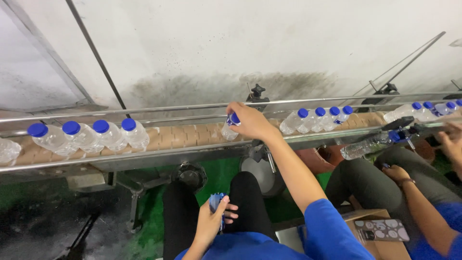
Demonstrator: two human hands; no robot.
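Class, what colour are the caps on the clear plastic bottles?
Blue screw caps, clearest in the head view.

Bare conveyor belt (185, 136) lies open between the four-bottle cluster (86, 136) and the held bottle (230, 127); guide rails (144, 111) fence both edges.

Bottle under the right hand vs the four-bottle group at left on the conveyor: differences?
1. The bottle is gripped at its cap by the right hand; the four-bottle group is untouched.
2. The bottle stands alone on the conveyor; the group's bottles are packed side by side.
3. The bottle sits mid-belt; the group is further left.
Shared: clear plastic, blue caps.
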